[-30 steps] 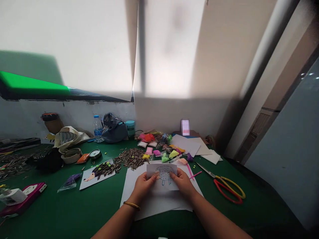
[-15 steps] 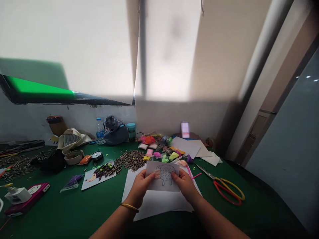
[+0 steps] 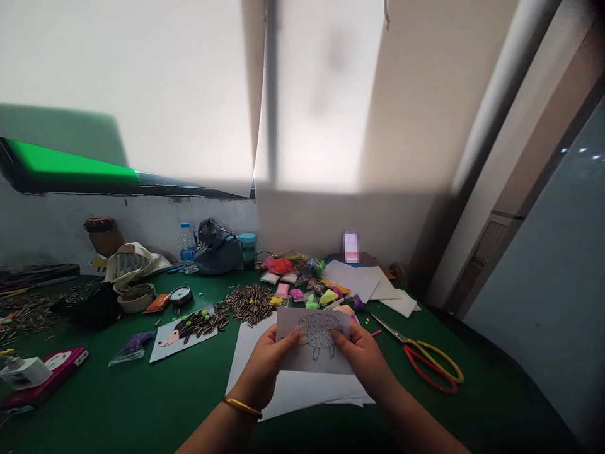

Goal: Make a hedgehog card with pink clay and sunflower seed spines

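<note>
A small white card (image 3: 312, 362) with a blue-outlined, curl-patterned animal drawing is held up between both hands. My left hand (image 3: 271, 359) pinches its left edge, thumb on the front, a gold bangle on the wrist. My right hand (image 3: 366, 353) grips the right edge the same way, its thumb on the drawing. Under the card, larger white sheets (image 3: 293, 394) lie on the green table. To the left is another card (image 3: 165, 350) bearing a hedgehog made with dark seeds and green dots, beside a pile of striped seeds (image 3: 250, 302).
Scissors (image 3: 409, 343) with red and yellow handles lie at the right. Colourful clay packets (image 3: 283, 268) and white papers (image 3: 352, 280) are behind. A bottle (image 3: 188, 252), a blue bag (image 3: 217, 252) and a tape measure (image 3: 180, 295) stand back left; a pink power strip (image 3: 61, 372) lies front left.
The held card has moved slightly right and lower, with my right hand shifting right. The sheets beneath have shifted a little, and the view has turned slightly.
</note>
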A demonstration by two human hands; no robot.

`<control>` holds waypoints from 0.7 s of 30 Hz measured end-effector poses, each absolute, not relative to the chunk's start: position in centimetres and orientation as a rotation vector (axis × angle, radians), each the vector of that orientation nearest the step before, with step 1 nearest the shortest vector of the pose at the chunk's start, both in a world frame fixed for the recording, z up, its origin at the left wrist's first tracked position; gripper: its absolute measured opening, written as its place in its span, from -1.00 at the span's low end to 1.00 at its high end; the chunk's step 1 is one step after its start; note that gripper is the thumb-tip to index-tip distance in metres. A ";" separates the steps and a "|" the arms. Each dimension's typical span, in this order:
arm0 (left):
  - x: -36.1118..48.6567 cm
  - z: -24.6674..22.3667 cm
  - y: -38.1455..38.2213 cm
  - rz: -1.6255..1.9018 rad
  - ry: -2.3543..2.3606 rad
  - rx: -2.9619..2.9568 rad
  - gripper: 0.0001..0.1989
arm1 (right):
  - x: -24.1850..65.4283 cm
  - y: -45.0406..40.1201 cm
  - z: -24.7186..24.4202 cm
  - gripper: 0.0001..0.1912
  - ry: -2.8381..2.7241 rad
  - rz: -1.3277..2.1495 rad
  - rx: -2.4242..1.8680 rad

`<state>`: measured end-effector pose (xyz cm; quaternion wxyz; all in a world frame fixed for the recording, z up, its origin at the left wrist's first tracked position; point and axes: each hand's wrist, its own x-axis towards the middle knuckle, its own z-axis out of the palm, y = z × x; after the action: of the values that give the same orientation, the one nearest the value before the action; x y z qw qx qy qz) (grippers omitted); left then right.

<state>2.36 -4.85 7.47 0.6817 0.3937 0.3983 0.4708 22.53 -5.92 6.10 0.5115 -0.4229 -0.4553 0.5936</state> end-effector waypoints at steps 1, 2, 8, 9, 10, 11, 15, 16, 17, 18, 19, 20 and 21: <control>2.4 7.6 -4.9 1.051 0.894 0.875 -0.38 | 22.5 -6.0 6.3 -0.46 -1.094 1.427 -1.026; 2.4 7.7 -4.9 1.048 0.893 0.870 -0.38 | 22.4 -6.1 6.4 -0.46 -1.090 1.422 -1.032; 2.4 8.0 -4.8 1.048 0.860 0.883 -0.43 | 22.2 -6.6 7.5 -0.41 -1.097 1.383 -1.052; 2.5 8.1 -4.7 1.057 0.863 0.882 -0.43 | 22.2 -6.7 7.7 -0.40 -1.104 1.384 -1.056; 2.5 8.1 -4.7 1.067 0.868 0.884 -0.43 | 22.2 -6.8 7.8 -0.40 -1.109 1.383 -1.060; 2.5 8.1 -4.7 1.075 0.872 0.890 -0.42 | 22.2 -6.8 7.8 -0.39 -1.112 1.379 -1.062; 2.3 8.0 -4.7 1.073 0.863 0.904 -0.44 | 22.4 -6.5 7.2 -0.41 -1.104 1.352 -1.036; 2.2 8.0 -4.7 1.073 0.858 0.901 -0.45 | 22.5 -6.4 7.0 -0.41 -1.104 1.353 -1.027; 2.2 8.0 -4.7 1.074 0.855 0.900 -0.47 | 22.5 -6.3 6.8 -0.42 -1.107 1.354 -1.017; 2.1 8.1 -4.6 1.074 0.854 0.901 -0.47 | 22.6 -6.3 6.6 -0.42 -1.111 1.358 -1.010; 2.1 8.1 -4.6 1.074 0.858 0.903 -0.47 | 22.6 -6.2 6.5 -0.42 -1.115 1.359 -1.007; 2.2 8.1 -4.6 1.073 0.866 0.906 -0.46 | 22.6 -6.2 6.5 -0.43 -1.118 1.360 -1.006; 2.2 8.1 -4.6 1.076 0.877 0.905 -0.45 | 22.5 -6.2 6.5 -0.43 -1.119 1.359 -1.008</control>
<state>2.20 -4.57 8.09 0.6758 0.4024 0.3901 0.4787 22.51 -6.20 6.52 0.5282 -0.4218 -0.4685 0.5689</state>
